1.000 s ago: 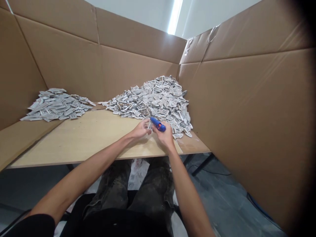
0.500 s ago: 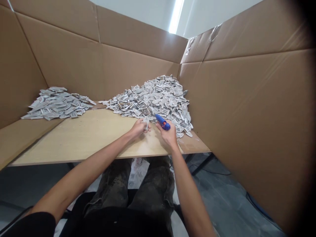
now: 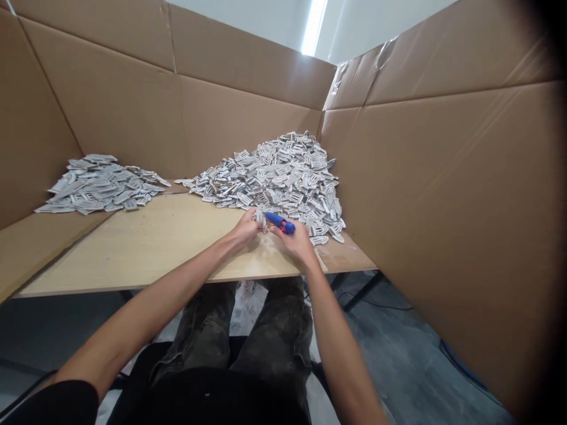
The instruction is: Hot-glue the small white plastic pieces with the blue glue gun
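My left hand is closed, pinching a small pale grey slotted piece that looks like a flat plastic buckle part. Wrapped round a blue handheld tool with a red-orange part is my right hand. The tool's narrow end points left and meets the edge of the piece in the picture; whether they touch, I cannot tell. Both hands are just above the table board. Right behind them rises a large heap of similar slotted pieces.
A smaller heap of grey pieces lies at the back left. Tall cardboard walls enclose the back and sides of the wooden table board. My legs are under its front edge, and a cable runs on the floor.
My right hand has moved left with the blue tool, bringing its tip up to the slotted piece. My left hand has shifted slightly left and still holds the piece.
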### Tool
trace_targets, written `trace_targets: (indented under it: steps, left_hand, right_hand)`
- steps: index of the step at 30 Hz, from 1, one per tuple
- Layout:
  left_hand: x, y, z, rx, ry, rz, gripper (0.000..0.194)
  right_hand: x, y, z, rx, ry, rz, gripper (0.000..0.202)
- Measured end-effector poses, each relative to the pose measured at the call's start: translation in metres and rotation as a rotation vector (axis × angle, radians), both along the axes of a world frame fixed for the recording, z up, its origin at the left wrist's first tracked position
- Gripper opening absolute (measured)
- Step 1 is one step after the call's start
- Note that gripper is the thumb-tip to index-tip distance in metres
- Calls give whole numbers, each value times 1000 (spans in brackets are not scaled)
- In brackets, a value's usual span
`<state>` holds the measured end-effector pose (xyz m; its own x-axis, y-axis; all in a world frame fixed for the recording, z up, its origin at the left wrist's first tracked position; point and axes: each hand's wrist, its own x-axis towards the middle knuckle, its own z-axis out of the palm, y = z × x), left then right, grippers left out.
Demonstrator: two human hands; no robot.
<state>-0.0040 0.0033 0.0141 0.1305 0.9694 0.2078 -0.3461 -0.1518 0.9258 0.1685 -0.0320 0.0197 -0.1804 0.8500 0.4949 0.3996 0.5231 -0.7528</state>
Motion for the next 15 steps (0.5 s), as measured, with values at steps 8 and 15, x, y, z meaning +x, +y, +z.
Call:
trace_targets:
  steps: [8, 15]
  left_hand:
    - [-1, 1, -2, 25, 55, 25, 41]
    - [-4, -2, 0, 53, 134, 53, 40]
  right_hand:
    - [-1, 0, -3, -15, 0, -54, 39]
    - [-1, 3, -5, 15, -60, -67, 39]
